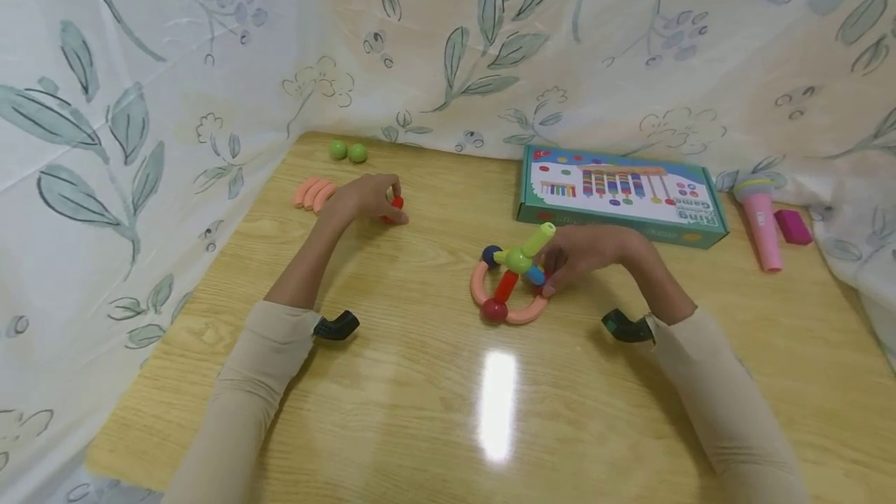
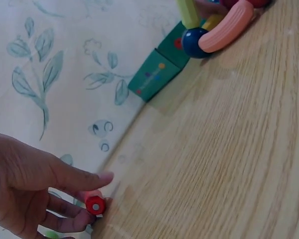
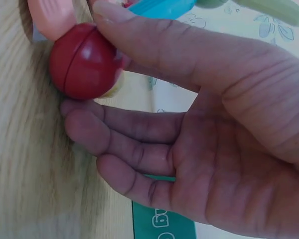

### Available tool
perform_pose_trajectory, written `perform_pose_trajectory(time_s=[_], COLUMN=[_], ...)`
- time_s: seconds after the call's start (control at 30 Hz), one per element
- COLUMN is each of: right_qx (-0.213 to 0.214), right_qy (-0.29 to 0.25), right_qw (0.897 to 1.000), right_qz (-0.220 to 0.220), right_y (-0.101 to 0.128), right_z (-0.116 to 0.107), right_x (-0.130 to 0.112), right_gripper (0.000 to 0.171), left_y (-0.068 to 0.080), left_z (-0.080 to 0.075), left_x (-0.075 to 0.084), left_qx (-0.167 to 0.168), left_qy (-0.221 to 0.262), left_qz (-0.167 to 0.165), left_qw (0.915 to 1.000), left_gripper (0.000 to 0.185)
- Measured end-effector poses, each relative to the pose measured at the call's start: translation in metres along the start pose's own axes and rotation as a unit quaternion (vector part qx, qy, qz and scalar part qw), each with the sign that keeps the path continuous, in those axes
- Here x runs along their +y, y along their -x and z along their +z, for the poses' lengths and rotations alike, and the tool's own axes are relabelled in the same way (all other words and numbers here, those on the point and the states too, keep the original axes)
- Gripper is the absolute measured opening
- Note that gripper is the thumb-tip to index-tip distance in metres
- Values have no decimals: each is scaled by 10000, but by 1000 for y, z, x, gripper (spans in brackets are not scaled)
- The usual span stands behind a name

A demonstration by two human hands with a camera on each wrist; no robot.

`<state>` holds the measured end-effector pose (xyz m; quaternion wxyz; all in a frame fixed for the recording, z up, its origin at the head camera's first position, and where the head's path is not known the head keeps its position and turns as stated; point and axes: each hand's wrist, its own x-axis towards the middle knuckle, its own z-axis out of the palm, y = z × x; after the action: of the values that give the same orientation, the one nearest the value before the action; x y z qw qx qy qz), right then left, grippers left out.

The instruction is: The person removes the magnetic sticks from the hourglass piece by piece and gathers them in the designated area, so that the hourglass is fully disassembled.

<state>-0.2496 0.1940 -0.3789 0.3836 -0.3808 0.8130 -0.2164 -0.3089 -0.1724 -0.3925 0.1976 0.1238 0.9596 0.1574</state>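
Note:
On the table stands a magnetic stick-and-ball build: curved salmon rods (image 1: 526,312) form a ring, and straight rods rise to a green ball (image 1: 519,260) with a light green rod (image 1: 539,240) on top. My right hand (image 1: 584,255) pinches a dark red ball (image 3: 84,62) at the ring's right side, thumb over it and fingers around its far side. Farther left, my left hand (image 1: 367,197) holds a short red rod (image 2: 95,203) between thumb and fingers, close to the tabletop. Part of that rod is hidden by the fingers.
Several curved salmon rods (image 1: 315,193) lie beside the left hand, with two green balls (image 1: 348,151) behind. A boxed ring game (image 1: 623,197) lies at the back right. Right of it are a pink toy microphone (image 1: 760,224) and a magenta block (image 1: 794,227). Leaf-patterned cloth (image 1: 420,45) hangs behind.

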Motion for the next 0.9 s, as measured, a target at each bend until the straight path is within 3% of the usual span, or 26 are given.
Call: perform_pose_trajectory(time_s=[0.23,0.4,0.6,0.77,0.9], right_qx=[207,240,233,229,237], right_qy=[-20,49,40,33,173], right_qw=[9998,9997,9997,9996,9988], right_qz=[63,-11,108,183,387], right_y=[7,7,3,2,4], right_z=[1,4,4,4,4], right_x=[-3,-3,-4,-6,-7], right_gripper=[40,33,33,32,36], left_y=[-3,-1,1,9,15], left_z=[2,1,2,0,-3], left_x=[1,3,4,13,26], left_qx=[98,48,64,562,1139], left_qy=[26,-54,-63,-51,-69], left_qz=[215,168,-17,-240,116], left_qw=[9997,9998,10000,9981,9934], left_gripper=[41,37,45,56,55])
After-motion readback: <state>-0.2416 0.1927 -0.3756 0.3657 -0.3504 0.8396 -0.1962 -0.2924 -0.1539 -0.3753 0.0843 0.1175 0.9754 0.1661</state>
